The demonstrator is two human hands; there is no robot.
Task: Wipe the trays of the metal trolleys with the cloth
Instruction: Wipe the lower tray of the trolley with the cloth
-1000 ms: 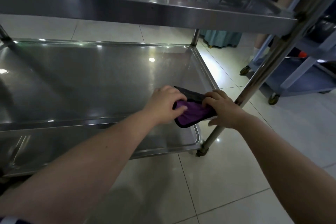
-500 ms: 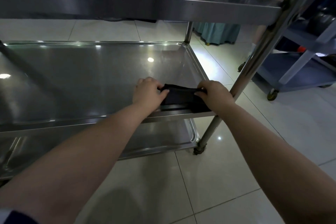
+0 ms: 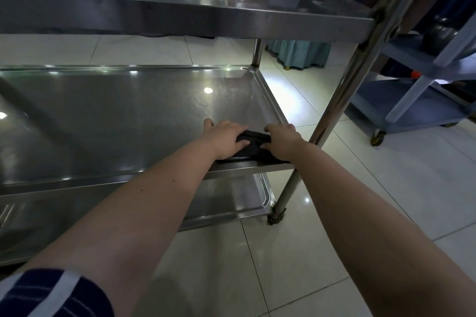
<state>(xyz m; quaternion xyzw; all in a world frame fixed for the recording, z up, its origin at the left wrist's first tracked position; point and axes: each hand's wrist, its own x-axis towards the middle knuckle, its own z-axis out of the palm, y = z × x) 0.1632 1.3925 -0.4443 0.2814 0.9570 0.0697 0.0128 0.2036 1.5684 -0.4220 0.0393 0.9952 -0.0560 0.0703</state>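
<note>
A dark folded cloth (image 3: pixel 253 145) lies at the near right corner of the middle tray (image 3: pixel 116 121) of a steel trolley. My left hand (image 3: pixel 226 139) presses on the cloth's left end and my right hand (image 3: pixel 283 141) grips its right end. Both hands rest on the tray's surface just inside the front rim. The cloth shows its dark side; most of it is hidden under my hands. Above hangs the top tray (image 3: pixel 180 15), and the bottom tray (image 3: pixel 231 201) shows below the front rim.
The trolley's right front post (image 3: pixel 342 100) stands close to my right hand, with a caster (image 3: pixel 277 216) at its foot. A blue-grey plastic cart (image 3: pixel 422 95) stands at the right on the tiled floor (image 3: pixel 360 188). Teal fabric (image 3: pixel 301 54) hangs behind.
The cloth showed purple and was held up off the tray's front edge; both hands have moved it forward onto the middle tray and folded it dark side out, pressed flat.
</note>
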